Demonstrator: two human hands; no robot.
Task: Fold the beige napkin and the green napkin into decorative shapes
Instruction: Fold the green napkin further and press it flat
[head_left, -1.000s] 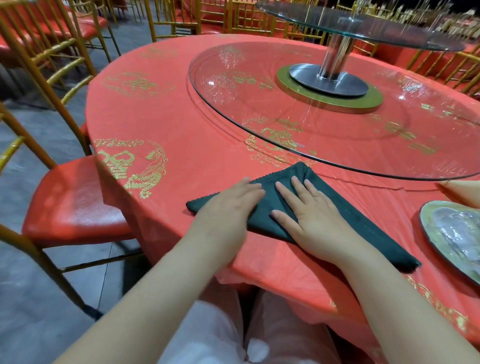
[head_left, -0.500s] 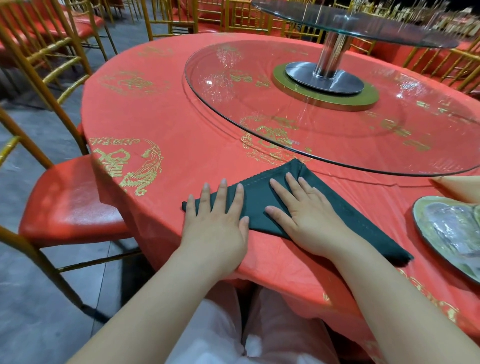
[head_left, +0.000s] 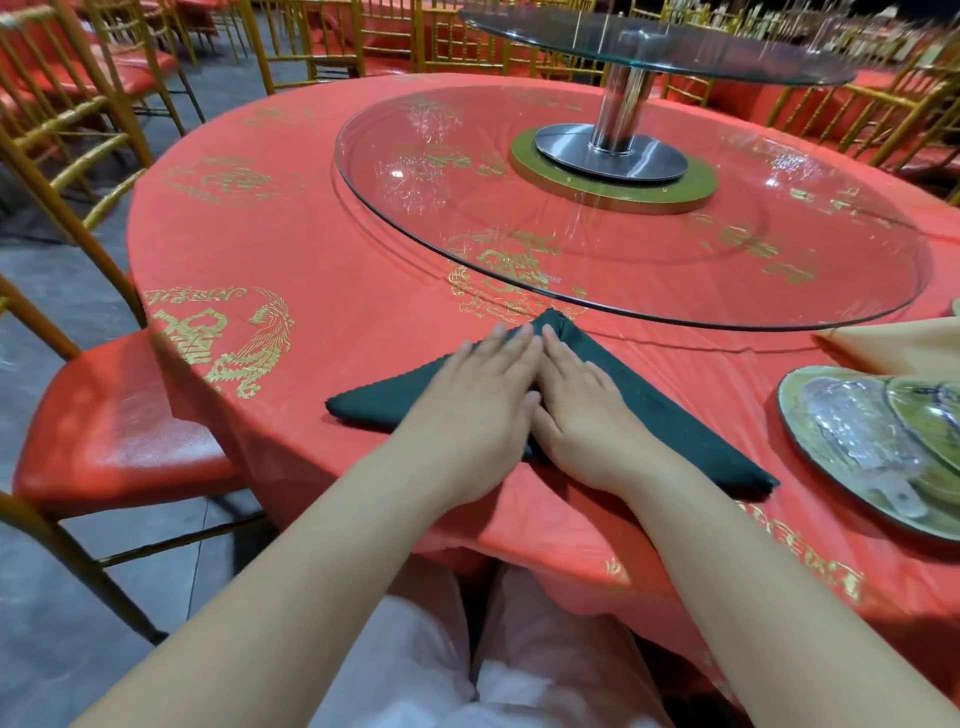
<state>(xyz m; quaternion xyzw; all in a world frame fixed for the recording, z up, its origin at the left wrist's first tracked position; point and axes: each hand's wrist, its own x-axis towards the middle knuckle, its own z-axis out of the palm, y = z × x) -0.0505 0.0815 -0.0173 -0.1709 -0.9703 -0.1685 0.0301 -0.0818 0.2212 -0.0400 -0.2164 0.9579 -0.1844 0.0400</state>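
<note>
The green napkin (head_left: 670, 410) lies folded into a flat triangle on the red tablecloth, its peak pointing at the glass turntable. My left hand (head_left: 470, 400) presses flat on the triangle's left half, fingers straight and reaching toward the peak. Beside it, my right hand (head_left: 584, 400) lies flat on the right half, and the two hands touch along the middle. The beige napkin (head_left: 904, 345) shows only as a folded corner at the right edge of the table.
A glass turntable (head_left: 415, 171) on a metal stand covers the table's middle. A green-rimmed plate (head_left: 810, 441) with clear glassware sits at the right. Gold chairs with red seats (head_left: 114, 415) stand to the left and around the table.
My left hand slid right and forward from the napkin's left corner to its middle, meeting my right hand, which moved toward the peak. The view has shifted slightly.
</note>
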